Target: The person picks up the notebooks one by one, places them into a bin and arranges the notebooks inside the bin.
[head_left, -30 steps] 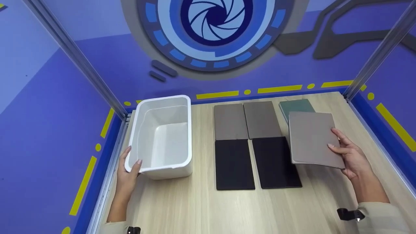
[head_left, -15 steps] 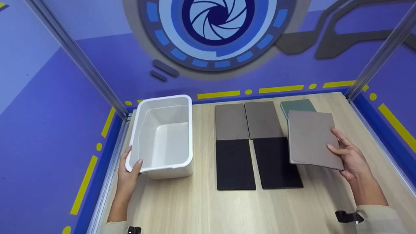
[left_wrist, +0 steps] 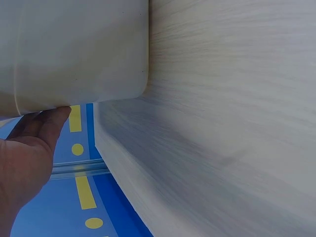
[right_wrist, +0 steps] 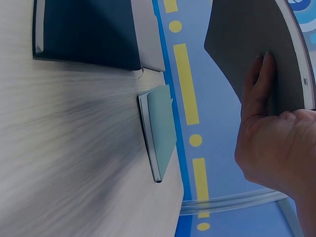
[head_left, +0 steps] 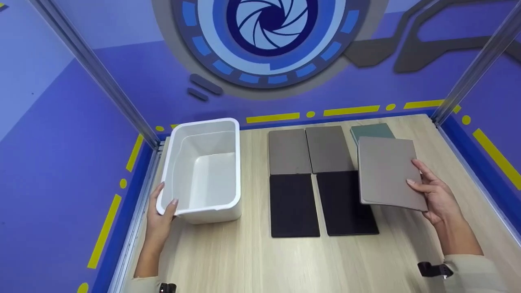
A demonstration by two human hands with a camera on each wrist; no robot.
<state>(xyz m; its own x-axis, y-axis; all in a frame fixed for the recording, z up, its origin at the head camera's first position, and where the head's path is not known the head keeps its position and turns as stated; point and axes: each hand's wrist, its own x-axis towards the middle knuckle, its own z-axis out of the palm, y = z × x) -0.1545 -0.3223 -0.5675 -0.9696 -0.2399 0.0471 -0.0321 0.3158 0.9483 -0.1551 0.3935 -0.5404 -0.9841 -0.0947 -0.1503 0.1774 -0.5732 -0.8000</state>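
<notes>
Taupe notebook [head_left: 386, 173] in right hand [head_left: 441, 199]: long axis runs front-to-back.

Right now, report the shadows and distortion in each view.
Head: a soft shadow lies on the pale wood-grain tabletop beside the right forearm; left wrist: grey shading darkens the tabletop near the white plastic rectangular bin; right wrist: the underside of the taupe rectangular notebook looks dark, and the silver metal rail seems bowed, perhaps lens distortion.

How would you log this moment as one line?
left hand: grips white bin at rim | right hand: holds taupe notebook raised | on table: two dark notebooks, two more taupe ones, one green notebook
</notes>
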